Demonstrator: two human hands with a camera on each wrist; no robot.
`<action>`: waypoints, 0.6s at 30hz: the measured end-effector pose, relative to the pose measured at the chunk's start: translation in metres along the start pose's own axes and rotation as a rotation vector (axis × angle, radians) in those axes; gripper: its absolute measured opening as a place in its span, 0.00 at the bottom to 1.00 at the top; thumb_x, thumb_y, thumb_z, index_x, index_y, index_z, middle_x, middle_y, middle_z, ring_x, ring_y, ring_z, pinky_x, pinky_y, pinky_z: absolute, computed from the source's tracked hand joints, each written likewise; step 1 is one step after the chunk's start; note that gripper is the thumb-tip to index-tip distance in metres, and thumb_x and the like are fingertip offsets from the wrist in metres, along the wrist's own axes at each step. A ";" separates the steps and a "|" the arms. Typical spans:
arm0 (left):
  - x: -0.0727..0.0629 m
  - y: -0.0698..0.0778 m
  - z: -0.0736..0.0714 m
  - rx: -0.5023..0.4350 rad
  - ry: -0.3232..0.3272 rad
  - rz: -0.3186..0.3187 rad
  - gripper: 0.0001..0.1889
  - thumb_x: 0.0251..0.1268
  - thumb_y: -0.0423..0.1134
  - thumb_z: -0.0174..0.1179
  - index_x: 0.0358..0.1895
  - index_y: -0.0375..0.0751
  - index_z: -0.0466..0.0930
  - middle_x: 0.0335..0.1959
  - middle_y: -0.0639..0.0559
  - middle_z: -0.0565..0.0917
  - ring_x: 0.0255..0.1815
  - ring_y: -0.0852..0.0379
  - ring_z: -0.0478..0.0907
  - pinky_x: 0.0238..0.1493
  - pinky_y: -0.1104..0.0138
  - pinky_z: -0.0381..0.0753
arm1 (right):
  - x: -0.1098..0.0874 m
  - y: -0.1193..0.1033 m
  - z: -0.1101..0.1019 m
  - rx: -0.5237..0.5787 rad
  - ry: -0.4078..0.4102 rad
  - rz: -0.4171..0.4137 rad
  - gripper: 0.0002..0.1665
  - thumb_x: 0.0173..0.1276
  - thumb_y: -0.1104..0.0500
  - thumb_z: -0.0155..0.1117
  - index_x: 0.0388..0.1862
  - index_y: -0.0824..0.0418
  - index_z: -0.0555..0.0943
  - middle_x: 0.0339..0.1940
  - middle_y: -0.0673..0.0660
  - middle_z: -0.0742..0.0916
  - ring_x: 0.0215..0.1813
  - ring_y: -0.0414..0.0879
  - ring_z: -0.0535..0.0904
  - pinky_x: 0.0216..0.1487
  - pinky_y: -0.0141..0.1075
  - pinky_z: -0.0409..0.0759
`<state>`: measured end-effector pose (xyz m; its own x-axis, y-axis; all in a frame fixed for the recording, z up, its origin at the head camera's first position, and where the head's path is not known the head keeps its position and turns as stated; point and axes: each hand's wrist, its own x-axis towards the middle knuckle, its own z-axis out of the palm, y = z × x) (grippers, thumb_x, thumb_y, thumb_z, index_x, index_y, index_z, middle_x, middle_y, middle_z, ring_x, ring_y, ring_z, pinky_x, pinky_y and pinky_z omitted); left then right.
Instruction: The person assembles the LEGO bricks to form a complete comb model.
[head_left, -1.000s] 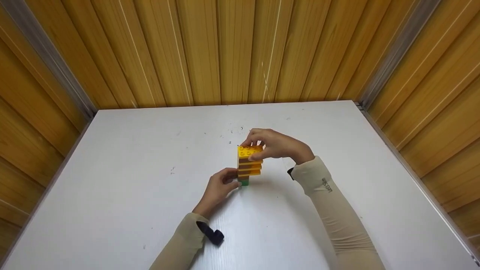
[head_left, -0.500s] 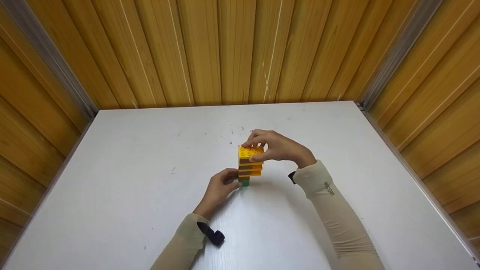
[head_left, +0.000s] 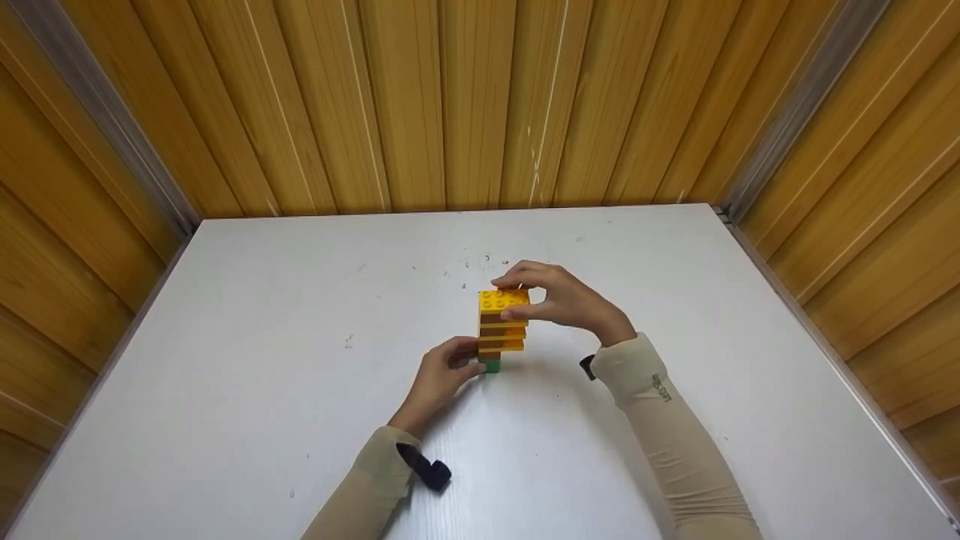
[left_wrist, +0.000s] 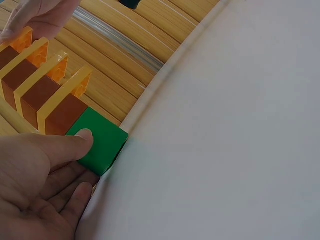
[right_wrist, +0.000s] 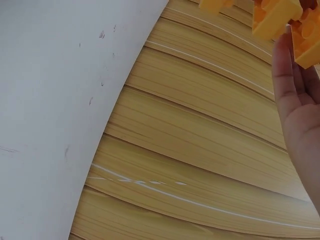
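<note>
A tower of toy building bricks stands upright on the white table, brown bricks (left_wrist: 64, 116) alternating with thin yellow plates that jut out to the right. At its foot is a green brick (left_wrist: 102, 137). My left hand (head_left: 437, 379) grips this base, its thumb on the green brick's near face and its other fingers partly hidden behind. Up top, a studded yellow plate (head_left: 492, 301) lies between the thumb and fingers of my right hand (head_left: 571, 301), which holds it by its near and far edges. The right wrist view catches only the yellow plates' undersides and part of that hand.
The white table (head_left: 262, 337) stretches around the tower, with small dark marks behind it. Wood-patterned panels (head_left: 405, 105) rise at the back and both sides. A black wrist strap (head_left: 424, 466) sits on the left sleeve.
My right hand has slid slightly to the right along the top plate, so more of its studs show. The left hand and the tower keep their places; the head view has shifted slightly.
</note>
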<state>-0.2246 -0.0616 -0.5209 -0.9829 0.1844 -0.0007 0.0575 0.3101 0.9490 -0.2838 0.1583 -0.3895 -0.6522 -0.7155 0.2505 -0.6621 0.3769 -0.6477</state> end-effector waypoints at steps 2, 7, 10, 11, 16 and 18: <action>0.000 0.000 0.000 -0.001 0.002 -0.004 0.20 0.62 0.32 0.62 0.57 0.48 0.77 0.56 0.51 0.81 0.57 0.54 0.79 0.63 0.62 0.77 | -0.002 0.004 0.002 0.011 0.029 0.009 0.27 0.62 0.51 0.69 0.60 0.57 0.79 0.54 0.53 0.83 0.53 0.44 0.77 0.58 0.40 0.79; 0.001 0.000 0.000 -0.021 0.006 -0.003 0.20 0.62 0.33 0.61 0.58 0.47 0.77 0.56 0.51 0.81 0.56 0.54 0.79 0.61 0.62 0.78 | -0.006 0.016 0.008 0.090 0.085 0.035 0.32 0.61 0.54 0.70 0.64 0.56 0.75 0.57 0.56 0.81 0.59 0.46 0.76 0.63 0.42 0.77; 0.002 -0.001 0.000 -0.032 0.005 0.017 0.19 0.63 0.33 0.61 0.58 0.44 0.77 0.56 0.49 0.81 0.56 0.53 0.79 0.60 0.63 0.79 | -0.009 0.024 0.011 0.144 0.112 0.057 0.35 0.60 0.56 0.70 0.67 0.56 0.72 0.60 0.58 0.79 0.61 0.48 0.75 0.65 0.42 0.76; 0.002 -0.001 0.000 -0.034 0.005 0.021 0.19 0.63 0.33 0.61 0.58 0.43 0.77 0.56 0.48 0.81 0.56 0.53 0.79 0.60 0.63 0.79 | -0.010 0.026 0.012 0.167 0.118 0.067 0.37 0.60 0.56 0.70 0.68 0.56 0.71 0.62 0.57 0.78 0.61 0.49 0.74 0.66 0.43 0.76; 0.004 -0.001 -0.001 -0.045 0.008 0.002 0.19 0.64 0.36 0.61 0.58 0.42 0.77 0.56 0.47 0.81 0.55 0.53 0.80 0.59 0.63 0.80 | -0.014 0.040 0.018 0.259 0.128 0.160 0.41 0.60 0.54 0.70 0.72 0.56 0.65 0.65 0.57 0.75 0.61 0.51 0.75 0.68 0.44 0.74; 0.004 -0.001 -0.002 -0.052 0.008 -0.007 0.19 0.64 0.37 0.62 0.59 0.42 0.77 0.56 0.47 0.82 0.55 0.53 0.80 0.58 0.63 0.80 | -0.016 0.046 0.020 0.279 0.122 0.214 0.43 0.60 0.51 0.70 0.72 0.55 0.64 0.66 0.56 0.74 0.62 0.51 0.74 0.68 0.45 0.74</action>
<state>-0.2288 -0.0628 -0.5210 -0.9845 0.1752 -0.0051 0.0416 0.2622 0.9641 -0.2962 0.1747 -0.4376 -0.8156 -0.5559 0.1609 -0.3907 0.3238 -0.8617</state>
